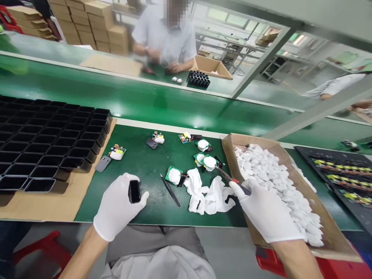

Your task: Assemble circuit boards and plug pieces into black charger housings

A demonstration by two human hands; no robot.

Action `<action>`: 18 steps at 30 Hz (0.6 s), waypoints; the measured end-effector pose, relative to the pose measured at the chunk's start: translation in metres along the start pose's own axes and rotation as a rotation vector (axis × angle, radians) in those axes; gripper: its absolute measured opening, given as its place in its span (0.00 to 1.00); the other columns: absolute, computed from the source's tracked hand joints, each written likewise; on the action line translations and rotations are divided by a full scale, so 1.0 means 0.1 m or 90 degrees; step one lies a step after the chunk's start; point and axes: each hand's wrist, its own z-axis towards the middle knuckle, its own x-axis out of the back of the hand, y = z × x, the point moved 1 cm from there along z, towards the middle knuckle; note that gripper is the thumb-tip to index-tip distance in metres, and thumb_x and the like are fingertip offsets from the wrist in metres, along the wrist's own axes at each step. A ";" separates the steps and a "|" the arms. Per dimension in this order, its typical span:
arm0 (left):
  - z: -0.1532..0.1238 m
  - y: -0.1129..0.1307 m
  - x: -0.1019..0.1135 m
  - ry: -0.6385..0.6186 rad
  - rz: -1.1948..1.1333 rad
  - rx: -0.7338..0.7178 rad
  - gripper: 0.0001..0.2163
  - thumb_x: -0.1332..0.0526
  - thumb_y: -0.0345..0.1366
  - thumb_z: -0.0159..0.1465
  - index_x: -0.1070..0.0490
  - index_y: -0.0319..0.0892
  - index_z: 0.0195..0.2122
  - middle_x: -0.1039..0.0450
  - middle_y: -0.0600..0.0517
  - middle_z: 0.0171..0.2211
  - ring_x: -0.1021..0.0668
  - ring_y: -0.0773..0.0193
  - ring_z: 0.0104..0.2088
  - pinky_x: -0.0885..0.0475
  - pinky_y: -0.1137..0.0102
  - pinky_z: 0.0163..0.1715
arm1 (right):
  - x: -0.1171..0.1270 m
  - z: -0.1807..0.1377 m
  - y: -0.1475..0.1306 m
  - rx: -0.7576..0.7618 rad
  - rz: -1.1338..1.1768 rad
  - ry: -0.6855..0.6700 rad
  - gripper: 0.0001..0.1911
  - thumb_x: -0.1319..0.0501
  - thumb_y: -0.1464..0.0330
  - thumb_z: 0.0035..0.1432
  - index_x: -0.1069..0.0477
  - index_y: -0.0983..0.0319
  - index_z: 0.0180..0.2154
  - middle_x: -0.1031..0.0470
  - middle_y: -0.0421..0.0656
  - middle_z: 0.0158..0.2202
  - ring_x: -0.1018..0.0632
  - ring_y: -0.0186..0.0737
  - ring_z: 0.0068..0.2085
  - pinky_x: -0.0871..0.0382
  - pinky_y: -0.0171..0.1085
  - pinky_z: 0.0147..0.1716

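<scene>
My left hand (117, 207), in a white glove, holds a small black rectangular casing (134, 191) above the green bench mat (145, 166). My right hand (266, 211), also gloved, grips a red-handled cutter (229, 178) whose tip points toward a circuit board with a white round pad (208, 162). Other small boards (174, 175) with white pads lie between the hands. Black tweezers (170, 190) rest on the mat beside a spare white glove (207, 195).
A black cell tray (49, 139) sits on cardboard at left. A cardboard box of white pieces (273, 174) stands at right, next to a black tray of boards (340, 174). Beyond a green conveyor (145, 97), another person (165, 38) works near stacked cartons.
</scene>
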 end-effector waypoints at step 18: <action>-0.02 -0.05 0.02 -0.006 -0.041 -0.010 0.12 0.34 0.42 0.64 0.32 0.47 0.45 0.24 0.50 0.38 0.19 0.52 0.38 0.23 0.58 0.40 | 0.12 -0.13 -0.02 -0.114 0.195 -0.155 0.26 0.51 0.53 0.73 0.29 0.57 0.27 0.21 0.47 0.21 0.22 0.46 0.21 0.35 0.41 0.26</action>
